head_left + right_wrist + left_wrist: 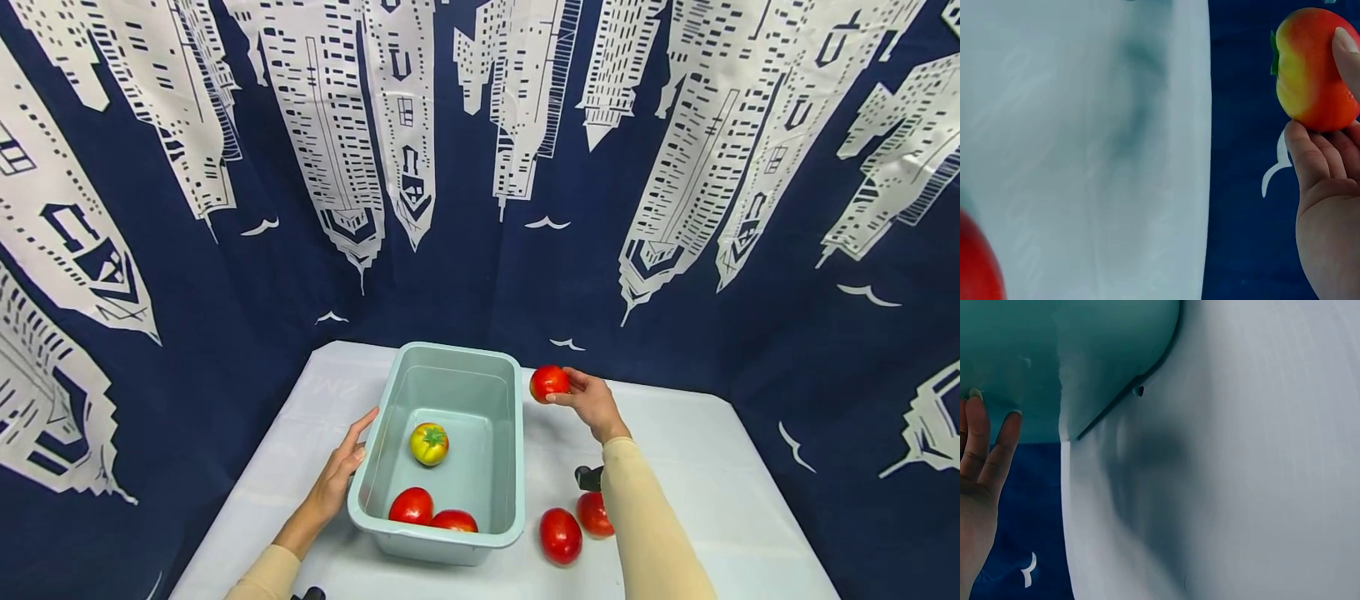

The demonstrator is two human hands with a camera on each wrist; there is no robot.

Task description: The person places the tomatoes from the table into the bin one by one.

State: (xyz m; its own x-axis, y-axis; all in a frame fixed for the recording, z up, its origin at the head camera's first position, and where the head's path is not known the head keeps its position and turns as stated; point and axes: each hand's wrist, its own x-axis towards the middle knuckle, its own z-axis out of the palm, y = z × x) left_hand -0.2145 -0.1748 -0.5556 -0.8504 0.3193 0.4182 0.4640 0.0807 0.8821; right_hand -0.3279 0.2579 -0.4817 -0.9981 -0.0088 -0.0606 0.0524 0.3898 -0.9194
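Note:
A light green plastic bin [437, 542] stands on the table, with a yellow-and-red tomato [429, 444] lying leaf side up on its floor. Two red tomatoes [411, 506] lie at its near end, partly behind the rim. My left hand [337, 471] rests against the bin's left wall, fingers extended; the left wrist view shows fingertips [977, 394] at the green wall. Just right of the bin's far right corner, my right hand [595, 406] holds another tomato [549, 383] above the table. In the right wrist view, that tomato [1310, 72] shows a yellow end and green leaves, between thumb and fingers.
Two more red tomatoes [560, 537] lie on the white table [697, 483] to the bin's right, one partly behind my right forearm. A dark blue curtain [480, 283] with white buildings hangs behind the table. Black camera parts [588, 478] show by my right wrist.

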